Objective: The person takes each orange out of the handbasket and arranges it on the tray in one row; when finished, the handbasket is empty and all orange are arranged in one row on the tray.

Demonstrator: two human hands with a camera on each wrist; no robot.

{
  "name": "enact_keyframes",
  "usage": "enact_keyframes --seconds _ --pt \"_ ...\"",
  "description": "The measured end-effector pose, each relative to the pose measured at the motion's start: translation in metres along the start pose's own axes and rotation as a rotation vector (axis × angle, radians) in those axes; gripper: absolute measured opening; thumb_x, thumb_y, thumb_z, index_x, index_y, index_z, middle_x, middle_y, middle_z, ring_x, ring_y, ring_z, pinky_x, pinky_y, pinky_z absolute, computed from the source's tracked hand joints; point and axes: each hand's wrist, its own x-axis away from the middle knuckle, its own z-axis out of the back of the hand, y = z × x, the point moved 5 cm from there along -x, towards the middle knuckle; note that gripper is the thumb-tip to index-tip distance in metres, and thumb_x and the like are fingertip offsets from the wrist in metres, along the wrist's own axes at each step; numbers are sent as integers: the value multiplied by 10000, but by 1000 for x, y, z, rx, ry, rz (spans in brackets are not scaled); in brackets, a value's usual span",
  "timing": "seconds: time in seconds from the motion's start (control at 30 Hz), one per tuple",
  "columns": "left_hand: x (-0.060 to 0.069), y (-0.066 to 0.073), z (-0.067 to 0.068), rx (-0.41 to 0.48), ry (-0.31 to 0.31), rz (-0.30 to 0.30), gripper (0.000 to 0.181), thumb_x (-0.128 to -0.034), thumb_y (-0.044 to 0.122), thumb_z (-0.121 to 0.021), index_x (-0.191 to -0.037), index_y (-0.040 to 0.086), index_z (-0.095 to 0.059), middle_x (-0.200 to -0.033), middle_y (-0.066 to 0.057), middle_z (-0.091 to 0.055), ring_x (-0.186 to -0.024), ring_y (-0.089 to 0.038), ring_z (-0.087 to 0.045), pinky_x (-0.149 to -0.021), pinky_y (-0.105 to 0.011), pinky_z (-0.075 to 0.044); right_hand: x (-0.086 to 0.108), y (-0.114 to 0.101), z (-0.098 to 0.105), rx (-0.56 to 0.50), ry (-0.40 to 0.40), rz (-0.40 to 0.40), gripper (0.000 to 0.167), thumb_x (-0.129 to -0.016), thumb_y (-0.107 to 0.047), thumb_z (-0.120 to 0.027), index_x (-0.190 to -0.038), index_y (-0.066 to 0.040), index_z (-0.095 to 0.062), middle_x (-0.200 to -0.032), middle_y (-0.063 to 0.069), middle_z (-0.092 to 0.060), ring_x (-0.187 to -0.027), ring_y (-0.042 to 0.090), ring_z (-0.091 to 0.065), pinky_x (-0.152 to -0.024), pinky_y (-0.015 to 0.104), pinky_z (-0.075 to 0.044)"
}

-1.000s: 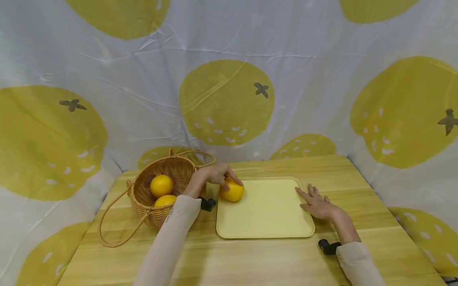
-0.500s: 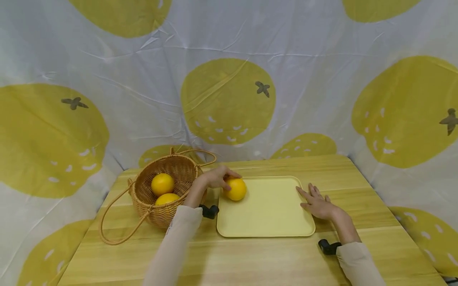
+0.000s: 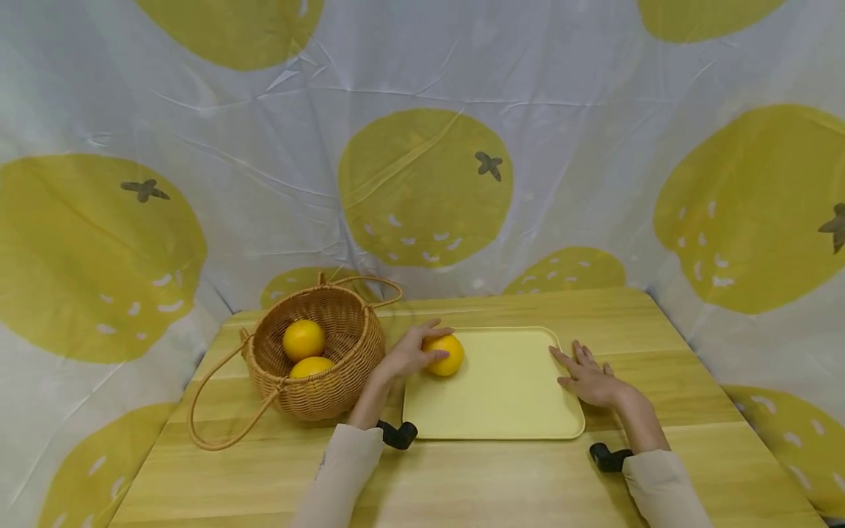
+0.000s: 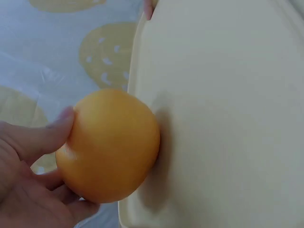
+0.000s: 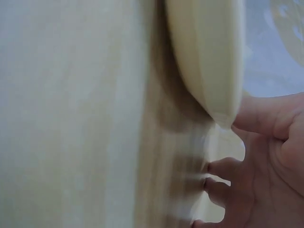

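Transfer appears partly done: the left hand (image 3: 408,356) grips one orange (image 3: 452,356) at the tray's (image 3: 505,396) far left corner, the right hand (image 3: 592,383), fingers apart, touches its right edge, and two others (image 3: 304,340) sit in the basket (image 3: 326,400), seemingly outstanding.

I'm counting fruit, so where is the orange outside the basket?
In the head view, the orange is at the far left corner of the tray, held by the left hand, right of the basket.
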Motion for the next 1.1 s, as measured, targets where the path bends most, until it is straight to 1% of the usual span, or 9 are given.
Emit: enact_keyframes --seconds 0.1,0.23,0.37,0.53,0.7,0.8,0.97,1.03,1.1 --pt "4 -1 -3 30 70 2 465 -1001 32 -650 -1455 -18 -570 -1633 -328 -309 -1520 -538 -274 -1236 -639 -261 1 0 -1 -6 -4 1 705 -1098 -278 -500 -1654 -34 -141 -1634 376 232 -1494 596 231 -1053 826 224" --pt "10 -2 -2 -1 143 9 450 -1006 42 -645 -1449 -6 -583 -1543 -333 -411 -1443 -529 -374 -1191 -642 -327 1 2 -1 -9 2 5 707 -1099 -291 -498 -1656 -41 -143 -1636 371 233 -1496 590 234 -1058 820 226" --pt "15 -5 -1 -16 191 0 486 -994 39 -665 -1465 -15 -561 -1508 -294 -474 -1420 -479 -431 -1187 -601 -365 1 5 -1 -21 7 19 702 -1099 -301 -493 -1660 -58 -148 -1636 375 230 -1493 595 234 -1059 820 224" --pt "19 -8 0 38 244 -9 485 -966 -3 -687 -1437 -37 -579 -1541 -298 -466 -1462 -454 -430 -1186 -590 -385 2 3 -1 -33 10 31 698 -1099 -282 -491 -1653 -34 -146 -1627 394 221 -1487 605 234 -1055 827 216" --pt "22 -11 0 22 310 -12 431 -941 20 -729 -1368 20 -668 -1380 -246 -538 -1316 -414 -515 -1089 -584 -474 2 -2 0 -21 14 27 699 -1094 -263 -507 -1642 -1 -163 -1627 403 203 -1489 612 219 -1061 829 205" --pt "23 -12 0 12 321 -22 434 -938 29 -734 -1368 28 -671 -1418 -253 -550 -1335 -428 -518 -1063 -574 -493 1 2 0 -23 13 31 714 -1096 -305 -501 -1649 -19 -151 -1629 396 211 -1490 609 225 -1061 829 207" --pt "24 -14 -3 56 312 -27 450 -950 12 -710 -1395 36 -650 -1544 -280 -485 -1426 -461 -480 -1061 -552 -521 -6 22 -3 -21 33 60 893 -1023 -664 -450 -1679 -156 -118 -1650 343 240 -1505 574 249 -1058 826 221" --pt "24 -15 -5 54 321 -26 459 -945 34 -728 -1397 45 -652 -1554 -282 -475 -1437 -466 -468 -1071 -551 -515 -6 22 -3 -30 39 77 895 -1012 -679 -455 -1680 -178 -130 -1647 348 242 -1499 576 256 -1046 826 234" --pt "24 -14 -7 34 342 -21 480 -926 74 -768 -1393 54 -658 -1539 -279 -489 -1425 -471 -479 -1082 -556 -505 -3 17 -2 -49 32 87 808 -1055 -548 -484 -1677 -160 -145 -1635 366 245 -1489 584 266 -1033 825 245"
